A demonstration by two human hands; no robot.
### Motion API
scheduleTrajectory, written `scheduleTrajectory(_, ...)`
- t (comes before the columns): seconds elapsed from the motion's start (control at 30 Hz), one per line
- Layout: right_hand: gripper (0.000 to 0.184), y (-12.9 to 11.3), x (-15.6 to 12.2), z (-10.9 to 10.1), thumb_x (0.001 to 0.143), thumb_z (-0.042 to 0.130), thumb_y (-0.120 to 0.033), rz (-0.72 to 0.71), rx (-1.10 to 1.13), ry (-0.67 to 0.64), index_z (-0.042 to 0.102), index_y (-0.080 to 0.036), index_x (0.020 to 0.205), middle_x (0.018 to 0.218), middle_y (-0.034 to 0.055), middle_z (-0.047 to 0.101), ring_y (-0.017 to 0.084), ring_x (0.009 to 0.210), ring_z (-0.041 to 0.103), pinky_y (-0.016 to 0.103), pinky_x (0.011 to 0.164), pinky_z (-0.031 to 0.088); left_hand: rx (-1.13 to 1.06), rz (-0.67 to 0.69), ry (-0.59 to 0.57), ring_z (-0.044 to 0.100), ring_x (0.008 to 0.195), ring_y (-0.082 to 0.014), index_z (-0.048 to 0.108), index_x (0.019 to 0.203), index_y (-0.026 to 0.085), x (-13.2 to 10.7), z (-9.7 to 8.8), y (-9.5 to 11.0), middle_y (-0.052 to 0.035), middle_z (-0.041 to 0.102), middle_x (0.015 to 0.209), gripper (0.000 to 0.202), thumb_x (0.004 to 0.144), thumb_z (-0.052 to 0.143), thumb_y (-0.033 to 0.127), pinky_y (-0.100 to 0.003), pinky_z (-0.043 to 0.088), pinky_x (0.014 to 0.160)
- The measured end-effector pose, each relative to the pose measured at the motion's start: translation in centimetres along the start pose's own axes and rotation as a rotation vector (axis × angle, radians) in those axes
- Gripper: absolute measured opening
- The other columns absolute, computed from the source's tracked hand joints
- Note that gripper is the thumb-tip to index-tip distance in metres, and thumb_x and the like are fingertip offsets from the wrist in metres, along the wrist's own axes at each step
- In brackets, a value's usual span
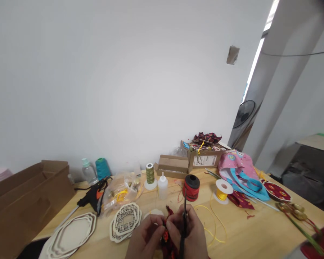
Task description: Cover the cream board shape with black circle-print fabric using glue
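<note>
At the bottom centre, my left hand (pixel 147 237) is closed, its thumb and fingertips pinching a gathered piece of dark red patterned cloth (pixel 166 235). My right hand (pixel 193 233) is closed too and pinches the same cloth from the other side. Through the right hand runs a slim black tool (pixel 183 230), its narrow end pointing up; it looks like scissors, but the grip is partly hidden. The lower end of the cloth leaves the frame. Just beyond the hands stand a spool of red thread (pixel 192 193) and a white squeeze bottle (pixel 162 189).
Lattice-cut wooden plates (pixel 126 219) and pale scalloped plates (pixel 75 233) lie left, near a black glue gun (pixel 93 196) and a large cardboard box (pixel 29 198). Yellow cord trails from its spool (pixel 223 190) at right. A pink cloth (pixel 237 163) and a filled carton (pixel 205 160) sit behind.
</note>
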State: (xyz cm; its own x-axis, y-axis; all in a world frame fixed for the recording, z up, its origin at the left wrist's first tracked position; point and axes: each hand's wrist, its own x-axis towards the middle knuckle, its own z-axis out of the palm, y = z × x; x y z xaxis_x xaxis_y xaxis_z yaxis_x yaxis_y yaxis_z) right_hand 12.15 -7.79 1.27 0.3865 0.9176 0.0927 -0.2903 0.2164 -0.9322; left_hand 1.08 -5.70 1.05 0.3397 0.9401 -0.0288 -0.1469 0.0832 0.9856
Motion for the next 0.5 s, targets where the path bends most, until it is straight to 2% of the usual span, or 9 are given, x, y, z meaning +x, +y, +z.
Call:
scheduleTrajectory(0.1, 0.033, -0.1, -0.1, 0.1, 0.052, 0.072, -0.018, 0.000, -0.005, 0.021, 0.043, -0.021, 0.069, 0.052, -0.0057, 0.057, 0.011, 0.048, 0.054, 0.019, 0.047, 0.042, -0.038, 0.019, 0.065, 0.058, 0.064, -0.0138, 0.061, 0.068, 0.019, -0.1, 0.0, 0.2, 0.0014, 0.065, 0.067, 0.018, 0.060, 0.070, 0.033, -0.021, 0.047, 0.057)
scheduleTrajectory(0.2, 0.032, -0.3, -0.2, 0.2, 0.052, 0.072, -0.020, -0.001, 0.000, 0.036, 0.044, -0.020, 0.069, 0.053, -0.0053, 0.057, 0.011, 0.048, 0.054, 0.019, 0.047, 0.042, -0.040, -0.027, 0.111, 0.061, 0.069, -0.0171, 0.066, 0.072, 0.019, -0.2, 0.2, 0.8, -0.0019, 0.069, 0.071, 0.023, 0.055, 0.073, 0.033, -0.023, 0.048, 0.062)
scheduleTrajectory(0.3, 0.030, -0.5, -0.2, 0.0, 0.054, 0.071, -0.023, -0.008, -0.009, 0.042, 0.046, -0.019, 0.070, 0.054, -0.0050, 0.056, 0.010, 0.049, 0.053, 0.018, 0.047, 0.041, 0.003, -0.068, 0.093, 0.061, 0.062, -0.0165, 0.068, 0.065, 0.017, -0.2, 0.4, 1.1, -0.0034, 0.070, 0.065, 0.022, 0.053, 0.073, 0.035, -0.022, 0.048, 0.058)
scheduleTrajectory(0.37, 0.030, -0.7, -0.1, -0.6, 0.055, 0.071, -0.024, 0.009, -0.009, 0.033, 0.046, -0.019, 0.071, 0.051, -0.0068, 0.053, 0.009, 0.046, 0.050, 0.017, 0.044, 0.039, -0.002, -0.081, 0.121, 0.060, 0.057, -0.0156, 0.068, 0.062, 0.017, -0.2, 0.4, 1.0, -0.0026, 0.069, 0.060, 0.023, 0.051, 0.074, 0.036, -0.021, 0.047, 0.054)
scheduleTrajectory(0.5, 0.030, -0.9, -0.3, -3.2, 0.062, 0.067, -0.037, 0.099, -0.034, -0.155, 0.049, -0.019, 0.079, 0.041, -0.0080, 0.049, 0.008, 0.034, 0.044, 0.017, 0.035, 0.033, -0.027, -0.102, 0.182, 0.059, 0.052, -0.0151, 0.068, 0.060, 0.016, 0.0, 0.3, 0.7, -0.0020, 0.067, 0.055, 0.026, 0.046, 0.075, 0.037, -0.022, 0.046, 0.049)
